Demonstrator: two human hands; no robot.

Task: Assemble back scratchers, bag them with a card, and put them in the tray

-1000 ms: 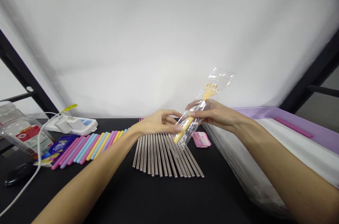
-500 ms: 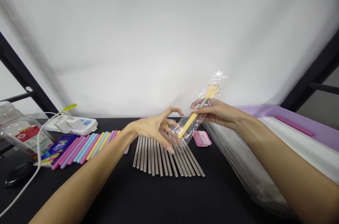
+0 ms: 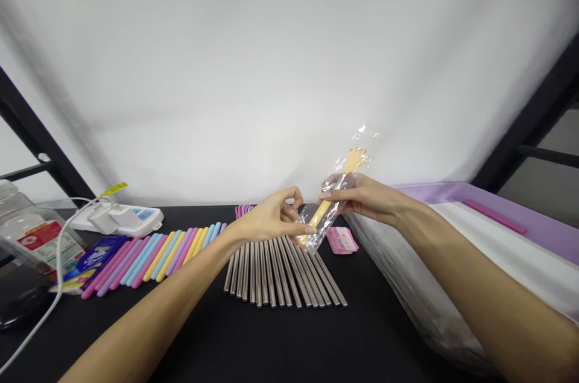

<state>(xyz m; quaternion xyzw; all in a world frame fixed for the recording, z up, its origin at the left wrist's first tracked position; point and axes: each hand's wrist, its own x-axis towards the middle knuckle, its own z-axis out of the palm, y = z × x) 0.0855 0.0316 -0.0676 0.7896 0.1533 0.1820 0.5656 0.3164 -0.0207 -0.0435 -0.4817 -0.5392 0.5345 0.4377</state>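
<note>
The grip of the right hand (image 3: 368, 196) is closed on the yellow scratcher (image 3: 355, 160) through its clear bag (image 3: 365, 136), thumb in front, fingers behind. The left hand (image 3: 266, 217) pinches the bag's lower end, its thumb over the handle and index finger arched clear. Both forearms reach in from the near edge and slant toward each other. The scratcher is held above the far part of the rods (image 3: 266, 280), tilted, its hand-shaped end up and to the right.

The metal rods fan out toward the near side, the left hand hiding some of their far ends. Pink cards (image 3: 342, 241) lie just right of them. To the left runs a row of pastel sticks (image 3: 156, 259), partly covered by the left forearm, then a blue packet (image 3: 97, 255) and a clear jar (image 3: 38, 235). A white cable (image 3: 60, 262) passes in front of the jar; a power strip (image 3: 147, 221) sits behind the sticks.

The table (image 3: 271, 347) is black, backed by a white wall (image 3: 271, 69). A lilac bin (image 3: 434, 191) stands at right.
</note>
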